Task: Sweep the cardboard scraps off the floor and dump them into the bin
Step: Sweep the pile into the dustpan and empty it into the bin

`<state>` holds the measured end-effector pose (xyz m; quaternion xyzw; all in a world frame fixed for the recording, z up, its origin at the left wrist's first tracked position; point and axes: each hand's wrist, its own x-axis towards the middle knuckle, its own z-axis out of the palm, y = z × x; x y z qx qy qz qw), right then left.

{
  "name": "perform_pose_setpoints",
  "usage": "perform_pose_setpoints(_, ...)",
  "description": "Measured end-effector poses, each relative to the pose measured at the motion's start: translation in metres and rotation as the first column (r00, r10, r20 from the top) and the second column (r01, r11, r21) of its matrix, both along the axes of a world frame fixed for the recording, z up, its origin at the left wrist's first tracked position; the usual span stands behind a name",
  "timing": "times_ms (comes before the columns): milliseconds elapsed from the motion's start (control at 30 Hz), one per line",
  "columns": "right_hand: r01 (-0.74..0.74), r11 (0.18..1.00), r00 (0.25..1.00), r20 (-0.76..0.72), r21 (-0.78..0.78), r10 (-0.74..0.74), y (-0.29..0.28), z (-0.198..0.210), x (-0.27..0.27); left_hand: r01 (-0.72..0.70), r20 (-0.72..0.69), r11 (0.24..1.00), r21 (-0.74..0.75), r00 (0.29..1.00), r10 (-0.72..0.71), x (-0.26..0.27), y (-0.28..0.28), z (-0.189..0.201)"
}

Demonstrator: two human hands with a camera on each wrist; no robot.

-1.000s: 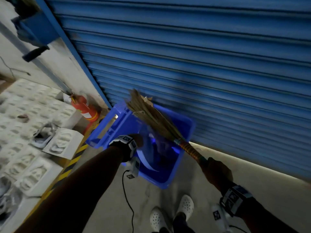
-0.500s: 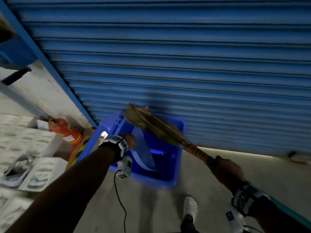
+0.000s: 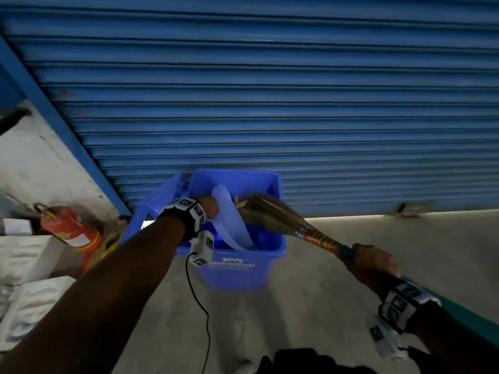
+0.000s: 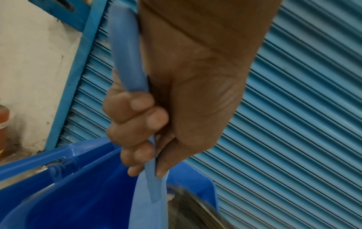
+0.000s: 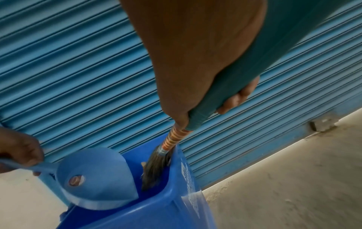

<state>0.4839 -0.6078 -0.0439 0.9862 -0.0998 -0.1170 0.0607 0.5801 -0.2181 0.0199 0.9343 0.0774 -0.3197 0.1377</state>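
A blue plastic bin [image 3: 237, 273] [image 5: 176, 206] [image 4: 58, 186] stands on the floor against the shutter. My left hand [image 3: 209, 207] [image 4: 149, 131] grips the handle of a pale blue dustpan [image 3: 229, 222] [image 5: 94, 178] [image 4: 150, 206], tipped down into the bin's mouth. My right hand [image 3: 375, 261] [image 5: 205, 96] grips the teal handle of a grass broom [image 3: 272, 211] [image 5: 156, 168]. Its bristles reach into the bin beside the pan. A small tan scrap [image 3: 240, 205] shows at the bristle tips; the bin's contents are hidden.
A blue roller shutter [image 3: 270, 90] closes the back. A red fire extinguisher [image 3: 73, 233] and white moulded foam trays [image 3: 29, 303] lie at the left wall. Bare concrete floor [image 3: 337, 306] spreads to the right. A black cable [image 3: 199, 306] hangs from my left wrist.
The view has swung so the bin sits centred. The broom head has dropped from above the bin's far rim down into its mouth beside the dustpan. Both grips are unchanged.
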Motion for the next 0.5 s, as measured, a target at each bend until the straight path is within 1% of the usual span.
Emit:
perform_pose_setpoints(133, -0.004, 0.999, 1.0, 0.013, -0.041, 0.004, 0.004, 0.009, -0.023, 0.049, 0.032, 0.999, -0.011, 0.998, -0.049, -0.004, 0.001, 0.0)
perform_pose_setpoints(200, 0.014, 0.999, 1.0, 0.017, -0.037, -0.014, 0.005, 0.012, -0.032, 0.073, 0.049, 0.997, -0.006, 0.996, -0.072, -0.008, -0.003, 0.003)
perform_pose_setpoints(333, 0.105, 0.994, 0.994, -0.018, 0.042, -0.104, 0.002, 0.015, -0.054, 0.075, 0.066, 0.997, -0.028, 0.995, -0.073, -0.013, -0.012, 0.008)
perform_pose_setpoints(367, 0.127, 0.989, 0.992, -0.011, 0.075, -0.126, 0.002, 0.016, -0.061, 0.057, 0.048, 0.995, -0.086, 0.997, -0.053, -0.014, -0.014, 0.007)
perform_pose_setpoints(433, 0.161, 0.978, 0.986, 0.012, 0.13, -0.164, -0.001, 0.015, -0.08, 0.062, 0.041, 0.982, -0.179, 0.998, -0.056, -0.013, -0.017, 0.005)
perform_pose_setpoints(500, 0.187, 0.967, 0.98, 0.039, 0.172, -0.196, -0.005, 0.014, -0.104, 0.045, 0.053, 0.98, -0.193, 0.998, -0.035, -0.022, -0.026, 0.013)
